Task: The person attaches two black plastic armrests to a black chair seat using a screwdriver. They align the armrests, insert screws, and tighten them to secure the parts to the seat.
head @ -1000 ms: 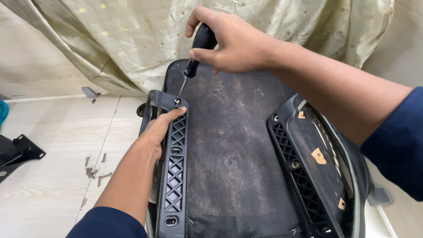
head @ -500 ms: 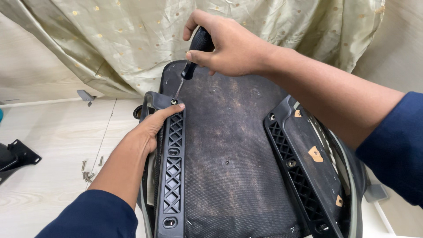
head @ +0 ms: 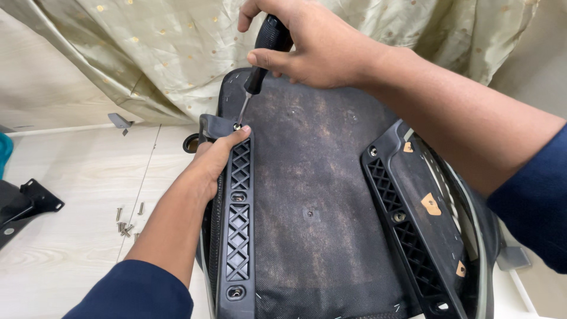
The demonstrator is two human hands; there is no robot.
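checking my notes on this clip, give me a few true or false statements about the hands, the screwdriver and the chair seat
1. The right hand grips a black-handled screwdriver. True.
2. The screwdriver tip meets a screw at the top of the left bracket. True.
3. The left hand lies flat on the floor. False: it holds the bracket's top end beside the screw.
4. Loose screws lie on the seat underside. False: they lie on the floor, left of the seat.
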